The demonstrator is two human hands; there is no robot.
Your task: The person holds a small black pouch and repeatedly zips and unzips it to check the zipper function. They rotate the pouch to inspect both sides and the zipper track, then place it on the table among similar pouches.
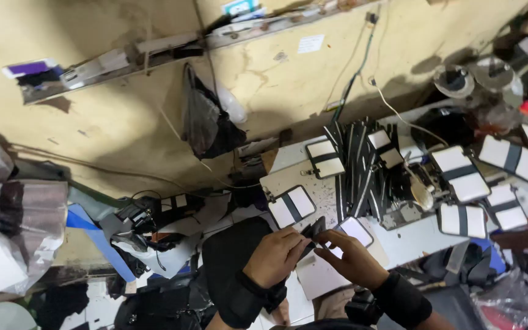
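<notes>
left hand grip pinching dark strap | right hand grip pinching same strap

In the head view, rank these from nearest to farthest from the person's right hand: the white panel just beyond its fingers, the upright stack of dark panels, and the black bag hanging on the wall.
From the right hand:
1. White panel, just beyond the fingertips.
2. Stack of dark panels, farther up the table.
3. Black hanging bag, up left on the wall.
</notes>
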